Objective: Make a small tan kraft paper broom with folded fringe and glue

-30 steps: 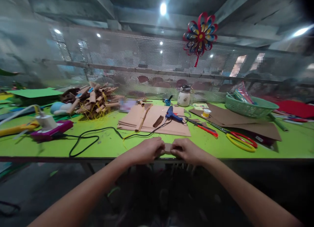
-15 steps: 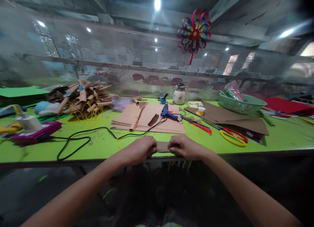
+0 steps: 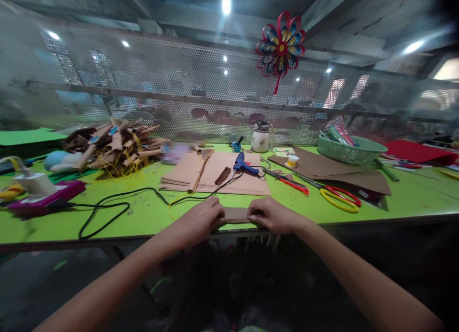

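Note:
A narrow strip of brown paper (image 3: 236, 215) lies flat along the front edge of the green table. My left hand (image 3: 207, 216) is closed on its left end, and my right hand (image 3: 269, 214) pinches the right end. Fingertips on both sides hide the strip's ends. Just beyond my hands is a stack of brown paper sheets (image 3: 247, 184). On that stack rest a blue glue gun (image 3: 244, 165), a small bundle of dark brown strips (image 3: 223, 175) and a rolled paper piece with fringed strands (image 3: 199, 171).
Red- and yellow-handled scissors (image 3: 339, 198) and an orange-handled tool (image 3: 294, 186) lie to the right. Behind them are a green basket (image 3: 349, 150) and a white jar (image 3: 259, 139). At left, a black cord (image 3: 107, 204) runs from a purple power strip (image 3: 46, 198) near piled paper rolls (image 3: 118, 143).
My left hand has shifted slightly left, so more of the brown strip shows between my hands. My right hand stays at the strip's right end. The view has turned a little.

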